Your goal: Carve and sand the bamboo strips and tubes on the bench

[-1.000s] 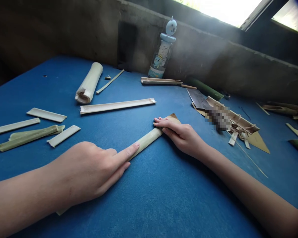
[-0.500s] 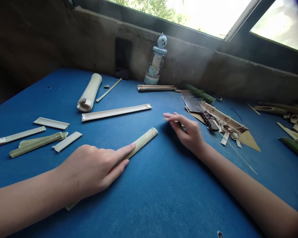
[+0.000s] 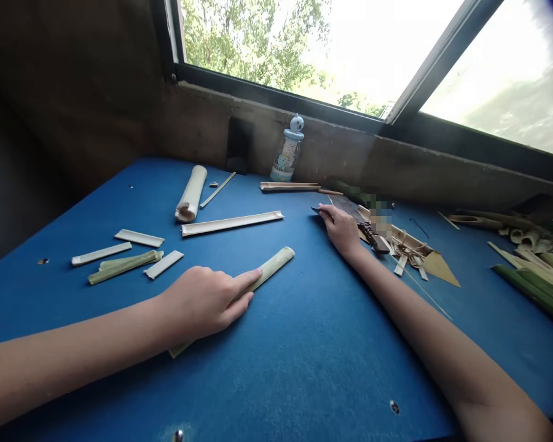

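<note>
My left hand is closed over a pale green split bamboo strip, its index finger lying along the top and the thumb at the near side. The strip's far end points to the upper right; its near end shows below the wrist. My right hand is beside the cleaver, fingers closed round a small dark pointed thing whose tip sticks out to the left. Most of that thing is hidden by the fingers. The cleaver's dark handle lies just right of the hand.
Shorter bamboo strips lie at left. Behind are a long split piece, a bamboo tube, a phone and a bottle by the wall. Cut bamboo lies at right on the blue table.
The view has tilted up and shifted. My right hand has moved forward toward the cleaver, and a dark pointed thing now shows at its fingers. My left hand keeps its hold on the strip.
</note>
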`<action>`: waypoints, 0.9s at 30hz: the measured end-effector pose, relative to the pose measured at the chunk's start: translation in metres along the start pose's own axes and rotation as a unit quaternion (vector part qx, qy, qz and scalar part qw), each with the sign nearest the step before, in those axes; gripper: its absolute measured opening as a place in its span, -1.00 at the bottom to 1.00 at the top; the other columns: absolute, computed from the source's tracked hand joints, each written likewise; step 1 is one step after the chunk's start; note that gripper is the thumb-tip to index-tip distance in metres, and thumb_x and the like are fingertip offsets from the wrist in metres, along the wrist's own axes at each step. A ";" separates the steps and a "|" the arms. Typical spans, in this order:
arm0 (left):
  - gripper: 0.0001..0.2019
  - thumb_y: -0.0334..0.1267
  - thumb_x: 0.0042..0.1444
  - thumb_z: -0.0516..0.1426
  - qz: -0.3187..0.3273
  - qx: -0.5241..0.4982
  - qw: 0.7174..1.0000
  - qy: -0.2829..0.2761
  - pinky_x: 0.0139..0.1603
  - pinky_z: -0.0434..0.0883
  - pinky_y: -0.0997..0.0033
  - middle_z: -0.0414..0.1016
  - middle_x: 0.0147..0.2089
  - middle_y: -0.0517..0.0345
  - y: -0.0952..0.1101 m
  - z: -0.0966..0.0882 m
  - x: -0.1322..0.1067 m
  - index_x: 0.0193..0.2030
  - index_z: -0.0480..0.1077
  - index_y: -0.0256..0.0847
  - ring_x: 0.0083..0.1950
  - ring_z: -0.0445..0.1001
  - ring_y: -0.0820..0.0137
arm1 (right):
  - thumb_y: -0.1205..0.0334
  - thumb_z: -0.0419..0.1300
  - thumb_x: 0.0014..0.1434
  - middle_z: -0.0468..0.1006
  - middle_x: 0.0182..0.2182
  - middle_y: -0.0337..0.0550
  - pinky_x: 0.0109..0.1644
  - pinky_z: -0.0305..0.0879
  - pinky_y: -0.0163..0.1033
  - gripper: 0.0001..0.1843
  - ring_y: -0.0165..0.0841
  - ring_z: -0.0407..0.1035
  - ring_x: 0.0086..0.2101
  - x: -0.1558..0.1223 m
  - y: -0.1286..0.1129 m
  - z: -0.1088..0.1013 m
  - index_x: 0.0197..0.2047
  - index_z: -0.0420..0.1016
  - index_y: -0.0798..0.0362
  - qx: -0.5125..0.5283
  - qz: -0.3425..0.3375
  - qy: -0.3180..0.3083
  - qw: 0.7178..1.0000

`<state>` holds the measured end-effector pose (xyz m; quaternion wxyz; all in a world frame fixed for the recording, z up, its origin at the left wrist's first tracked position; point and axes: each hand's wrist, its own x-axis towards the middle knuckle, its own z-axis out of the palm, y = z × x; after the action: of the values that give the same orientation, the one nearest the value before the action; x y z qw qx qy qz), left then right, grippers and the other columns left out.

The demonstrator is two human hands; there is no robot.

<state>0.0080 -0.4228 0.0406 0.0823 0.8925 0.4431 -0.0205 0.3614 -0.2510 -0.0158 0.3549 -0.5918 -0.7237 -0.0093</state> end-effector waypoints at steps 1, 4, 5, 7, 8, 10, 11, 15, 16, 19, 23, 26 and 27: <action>-0.45 -0.07 0.51 -0.08 0.000 0.004 1.000 -0.001 -0.45 0.13 0.33 0.66 -0.35 0.15 0.000 -0.001 0.000 0.58 0.21 0.06 -0.43 0.57 0.25 | 0.16 0.25 0.47 0.69 0.10 0.01 0.27 0.49 0.15 -0.77 -0.11 0.59 0.09 0.007 -0.001 0.005 0.10 0.64 0.04 -0.002 0.012 0.000 1.000; -0.44 -0.08 0.49 -0.08 0.002 0.013 1.000 -0.005 -0.46 0.15 0.31 0.67 -0.33 0.11 0.002 -0.002 -0.001 0.57 0.22 0.01 -0.41 0.59 0.22 | 0.06 0.29 0.47 0.61 0.14 -0.01 0.16 0.55 0.09 -0.65 -0.17 0.56 0.05 0.032 -0.009 0.023 0.20 0.55 0.06 0.000 0.047 0.019 0.999; -0.44 -0.08 0.49 -0.07 0.004 0.014 1.000 -0.005 -0.46 0.17 0.30 0.69 -0.32 0.10 0.002 -0.002 -0.002 0.57 0.23 0.00 -0.39 0.60 0.21 | 0.05 0.29 0.47 0.59 0.16 0.00 0.15 0.56 0.09 -0.62 -0.16 0.56 0.06 0.041 -0.013 0.030 0.23 0.53 0.05 0.003 0.056 0.026 0.998; -0.44 -0.09 0.49 -0.07 0.007 0.010 1.000 -0.004 -0.46 0.22 0.30 0.70 -0.29 0.09 0.002 -0.002 -0.002 0.56 0.24 -0.01 -0.37 0.63 0.21 | 0.06 0.29 0.47 0.57 0.18 0.01 0.14 0.57 0.08 -0.61 -0.15 0.55 0.07 0.059 -0.018 0.042 0.25 0.52 0.04 0.015 0.065 0.027 0.997; -0.45 -0.09 0.49 -0.07 0.008 0.006 1.000 -0.002 -0.45 0.25 0.30 0.70 -0.28 0.09 0.002 -0.002 -0.002 0.56 0.24 -0.01 -0.37 0.63 0.21 | 0.06 0.29 0.46 0.57 0.18 0.01 0.13 0.57 0.08 -0.60 -0.15 0.55 0.06 0.068 -0.020 0.047 0.25 0.51 0.05 0.021 0.067 0.018 0.997; -0.45 -0.10 0.50 -0.08 0.012 -0.005 1.000 0.001 -0.44 0.30 0.31 0.71 -0.26 0.10 0.001 -0.001 -0.003 0.57 0.23 -0.03 -0.36 0.64 0.24 | 0.06 0.30 0.46 0.58 0.16 0.00 0.10 0.59 0.06 -0.61 -0.16 0.56 0.03 0.083 -0.020 0.056 0.24 0.52 0.06 0.030 0.071 -0.012 0.997; -0.45 -0.11 0.50 -0.09 0.014 -0.011 1.000 0.001 -0.44 0.32 0.31 0.72 -0.24 0.11 0.001 -0.001 -0.003 0.57 0.22 -0.04 -0.36 0.65 0.25 | 0.06 0.30 0.46 0.58 0.15 0.00 0.08 0.60 0.05 -0.60 -0.16 0.57 0.02 0.090 -0.018 0.059 0.24 0.52 0.07 0.030 0.076 -0.025 0.996; -0.45 -0.12 0.51 -0.09 0.015 -0.031 0.999 0.001 -0.43 0.34 0.33 0.73 -0.20 0.11 0.000 0.000 -0.002 0.58 0.19 -0.05 -0.34 0.67 0.29 | 0.06 0.30 0.45 0.55 0.21 0.03 0.13 0.58 0.09 -0.57 -0.13 0.54 0.08 0.104 -0.008 0.067 0.28 0.49 0.05 -0.003 0.084 -0.037 0.996; -0.45 -0.12 0.51 -0.09 0.015 -0.034 0.999 0.001 -0.42 0.35 0.33 0.74 -0.20 0.12 0.000 0.001 -0.001 0.58 0.20 -0.05 -0.35 0.67 0.29 | 0.07 0.30 0.45 0.53 0.23 0.04 0.16 0.56 0.12 -0.57 -0.12 0.53 0.10 0.105 -0.007 0.069 0.29 0.49 0.04 -0.016 0.077 -0.037 0.996; -0.46 -0.11 0.51 -0.10 0.014 -0.040 0.999 0.000 -0.42 0.35 0.32 0.74 -0.19 0.15 0.000 0.002 0.000 0.57 0.21 -0.03 -0.35 0.67 0.29 | 0.08 0.30 0.45 0.50 0.29 0.04 0.23 0.51 0.16 -0.58 -0.09 0.49 0.17 0.105 -0.007 0.073 0.30 0.50 0.02 -0.056 0.042 -0.056 0.996; -0.45 -0.12 0.52 -0.13 0.008 -0.045 0.999 0.003 -0.42 0.32 0.29 0.74 -0.20 0.18 -0.001 0.003 0.000 0.59 0.18 -0.01 -0.36 0.66 0.27 | 0.08 0.31 0.44 0.51 0.29 0.04 0.27 0.48 0.20 -0.58 -0.07 0.48 0.19 0.105 -0.011 0.074 0.28 0.51 0.04 -0.101 0.014 -0.085 0.991; -0.45 -0.12 0.53 -0.14 0.007 -0.051 0.999 0.004 -0.41 0.33 0.29 0.73 -0.21 0.22 -0.002 0.003 0.000 0.59 0.18 0.02 -0.37 0.65 0.28 | 0.09 0.32 0.43 0.51 0.29 0.04 0.36 0.36 0.31 -0.60 -0.01 0.41 0.28 0.102 -0.018 0.068 0.25 0.53 0.07 -0.126 -0.004 -0.089 0.988; -0.46 -0.12 0.54 -0.15 0.007 -0.054 0.998 0.006 -0.40 0.35 0.29 0.74 -0.21 0.23 -0.002 0.004 -0.001 0.59 0.17 0.04 -0.37 0.66 0.29 | 0.13 0.30 0.44 0.49 0.31 0.07 0.43 0.26 0.34 -0.64 0.02 0.33 0.35 0.101 -0.021 0.066 0.22 0.54 0.09 -0.132 -0.013 -0.085 0.987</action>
<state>0.0062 -0.4226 0.0365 0.1279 0.8899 0.4378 0.0094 0.3057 -0.1430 -0.0036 0.2103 -0.6229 -0.7512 -0.0588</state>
